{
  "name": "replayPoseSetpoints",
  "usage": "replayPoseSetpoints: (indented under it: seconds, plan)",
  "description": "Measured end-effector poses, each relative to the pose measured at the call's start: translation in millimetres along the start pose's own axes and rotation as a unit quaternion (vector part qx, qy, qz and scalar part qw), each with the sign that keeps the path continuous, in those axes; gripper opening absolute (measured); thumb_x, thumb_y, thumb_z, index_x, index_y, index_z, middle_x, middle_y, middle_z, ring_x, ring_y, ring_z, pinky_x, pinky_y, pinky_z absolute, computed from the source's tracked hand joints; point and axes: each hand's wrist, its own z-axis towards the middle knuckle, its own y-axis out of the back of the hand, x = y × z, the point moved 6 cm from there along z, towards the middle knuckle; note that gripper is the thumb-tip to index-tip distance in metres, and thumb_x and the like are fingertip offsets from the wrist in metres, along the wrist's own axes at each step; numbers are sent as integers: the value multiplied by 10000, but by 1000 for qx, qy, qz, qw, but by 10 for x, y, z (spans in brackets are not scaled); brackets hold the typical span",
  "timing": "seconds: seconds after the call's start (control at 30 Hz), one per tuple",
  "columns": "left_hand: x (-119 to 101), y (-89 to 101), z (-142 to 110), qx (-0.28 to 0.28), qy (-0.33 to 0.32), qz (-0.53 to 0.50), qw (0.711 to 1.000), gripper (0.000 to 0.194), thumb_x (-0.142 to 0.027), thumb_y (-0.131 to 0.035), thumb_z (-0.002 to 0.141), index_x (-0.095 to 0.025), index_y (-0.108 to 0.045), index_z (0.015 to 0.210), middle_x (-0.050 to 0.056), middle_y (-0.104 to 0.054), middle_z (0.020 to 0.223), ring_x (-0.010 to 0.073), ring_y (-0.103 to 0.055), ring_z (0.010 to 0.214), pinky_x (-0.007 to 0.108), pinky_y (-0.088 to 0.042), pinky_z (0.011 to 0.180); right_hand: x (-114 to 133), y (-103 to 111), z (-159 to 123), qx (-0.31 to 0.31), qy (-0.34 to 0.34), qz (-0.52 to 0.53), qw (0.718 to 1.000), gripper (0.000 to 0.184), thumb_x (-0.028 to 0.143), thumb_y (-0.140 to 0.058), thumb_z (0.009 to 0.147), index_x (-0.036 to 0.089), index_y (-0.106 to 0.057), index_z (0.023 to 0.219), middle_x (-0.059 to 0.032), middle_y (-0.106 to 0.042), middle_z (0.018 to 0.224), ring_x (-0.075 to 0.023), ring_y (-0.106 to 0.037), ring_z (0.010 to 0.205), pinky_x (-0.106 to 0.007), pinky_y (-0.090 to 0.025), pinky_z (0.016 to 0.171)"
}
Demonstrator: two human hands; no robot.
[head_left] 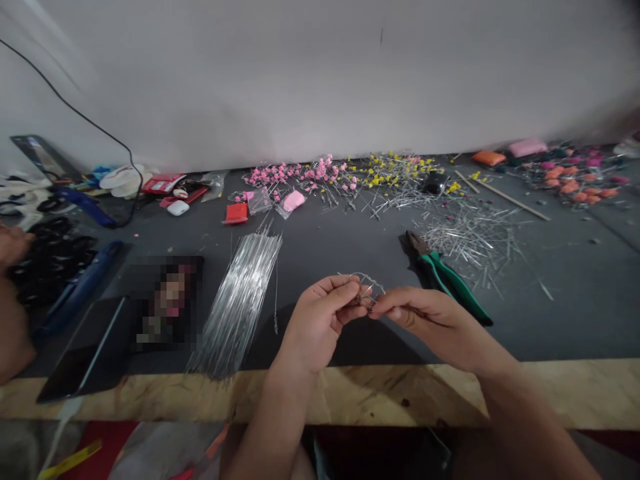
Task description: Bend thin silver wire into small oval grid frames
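Observation:
Over the table's front part, my left hand (325,313) pinches a thin silvery wire (369,279) that is bent into a curve with twisted stretches. My right hand (425,317) meets it from the other side, its thumb and fingertips closed on the same wire. Fingers hide part of the bend. A bundle of straight silvery wires (240,300) lies left of my left hand, with a single twisted wire (276,300) beside it. Pliers with green handles (453,283) rest just beyond my right hand.
Loose cut wires (465,233) lie behind the pliers. Pink-tipped wires (305,175) and yellow-tipped wires (395,170) are heaped along the wall; orange pieces (575,183) lie far right. A phone (85,350) lies at the left front edge, near another person's arm (13,313).

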Motion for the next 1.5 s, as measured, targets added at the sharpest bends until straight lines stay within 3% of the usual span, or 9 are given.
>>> replayPoseSetpoints:
  seconds: [0.27,0.53,0.67,0.73,0.87,1.07,1.5]
  plan:
    - [-27,2,-3,21,-13,57,998,71,-161,-734,720,-121,-708,773,50,-724,742,92,-653,618,172,-522,584,35,14,-11,23,-1,-41,999,136,254,-624,850,273,-753,892,-14,-734,878,-184,-658,812,-299,-504,743]
    - [-23,-26,24,-11,-94,172,981,55,-162,-708,736,-142,-714,787,68,-738,740,127,-656,615,252,-538,619,-111,20,-112,-38,-79,-81,993,114,262,-631,828,265,-744,812,-6,-731,794,-184,-635,734,-293,-466,663]
    - [-39,-70,18,1,-85,150,985,89,-192,-735,722,-141,-712,792,73,-742,763,130,-661,625,259,-540,628,-168,15,-148,-91,-90,30,991,57,283,-689,796,257,-707,843,-8,-725,844,-177,-648,785,-294,-486,717]
    - [-61,-78,4,5,-80,128,988,101,-194,-745,711,-141,-711,790,71,-741,756,135,-669,639,257,-540,629,-187,-2,-151,-125,-88,123,980,118,276,-734,762,253,-653,845,14,-706,802,-149,-639,744,-272,-489,691]
    - [-98,-66,-11,10,-90,116,989,96,-182,-749,704,-139,-710,781,61,-738,738,132,-673,643,237,-535,620,-220,-119,-114,-107,-112,224,962,201,280,-752,750,232,-647,915,16,-695,782,-122,-625,708,-266,-504,697]
    - [-128,-4,2,6,-125,142,982,111,-208,-741,730,-144,-712,815,60,-745,769,123,-673,645,238,-537,643,-296,-209,-92,-109,-153,216,958,161,338,-730,769,191,-709,832,2,-688,732,-113,-604,657,-266,-509,671]
    - [-175,14,-3,-5,-105,53,993,127,-177,-769,678,-116,-695,761,33,-726,735,94,-656,631,190,-536,608,-214,-199,-55,-162,-91,173,967,183,327,-758,736,233,-722,889,-17,-742,843,-154,-663,779,-302,-531,771]
